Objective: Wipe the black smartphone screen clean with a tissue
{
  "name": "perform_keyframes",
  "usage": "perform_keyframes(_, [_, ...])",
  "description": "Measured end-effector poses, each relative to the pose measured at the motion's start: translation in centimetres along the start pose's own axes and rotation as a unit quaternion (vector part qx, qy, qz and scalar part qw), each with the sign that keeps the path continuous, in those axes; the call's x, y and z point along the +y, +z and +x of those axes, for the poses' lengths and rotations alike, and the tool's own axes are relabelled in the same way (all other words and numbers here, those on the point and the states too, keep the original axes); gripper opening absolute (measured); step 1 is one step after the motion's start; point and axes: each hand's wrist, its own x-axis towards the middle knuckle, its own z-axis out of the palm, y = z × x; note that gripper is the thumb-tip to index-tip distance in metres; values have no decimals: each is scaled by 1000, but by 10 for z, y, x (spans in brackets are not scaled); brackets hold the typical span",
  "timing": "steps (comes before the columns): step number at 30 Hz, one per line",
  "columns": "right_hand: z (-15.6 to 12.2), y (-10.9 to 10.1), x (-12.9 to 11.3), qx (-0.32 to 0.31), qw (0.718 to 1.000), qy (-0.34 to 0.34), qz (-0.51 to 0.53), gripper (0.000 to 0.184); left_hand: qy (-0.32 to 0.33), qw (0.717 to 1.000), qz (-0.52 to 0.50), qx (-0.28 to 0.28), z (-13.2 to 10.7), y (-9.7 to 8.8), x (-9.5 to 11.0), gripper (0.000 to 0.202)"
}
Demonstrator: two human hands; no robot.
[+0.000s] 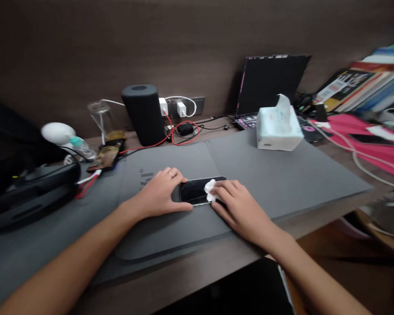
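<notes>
Pressing a white tissue wad (210,190) onto the dark phone (195,191), which lies flat on the grey mat (282,175) mid-counter. Likely risk: if the left grip is loose, the phone skids across the mat; grit under the wad could scratch the glass. Right hand (241,205) has its wrist low and fingers bunched closed on the wad. Left hand (159,192) is palm-down, fingers curled over the phone's left end, pinning it. Tissue box (277,127) sits well behind.

Steadies phone (194,191) between fingers of left hand (160,194); presses crumpled tissue (210,190) onto screen beneath fingertips of right hand (241,209).
</notes>
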Motion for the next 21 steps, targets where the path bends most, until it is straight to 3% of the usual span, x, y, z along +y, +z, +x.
perform_keyframes(6, [-14, -1, -2, 10, 1000, 27, 11, 12, 10, 1000, 5, -1, -1, 4, -3, 59])
perform_keyframes(9, [-15, 0, -5, 9, 1000, 22, -1, 26, 4, 1000, 3, -3, -1, 3, -3, 60])
perform_keyframes(11, [-12, 4, -12, 6, 1000, 18, -14, 35, -1, 1000, 0, -6, -1, 3, -3, 62])
perform_keyframes(16, [6, 19, -33, 15, 999, 17, -28, 34, 1, 1000, -4, -1, 0, 4, -4, 63])
perform_keyframes(21, [2, 10, -16, -8, 995, 3, -96, 37, -5, 1000, -6, -1, 0, 1, -1, 59])
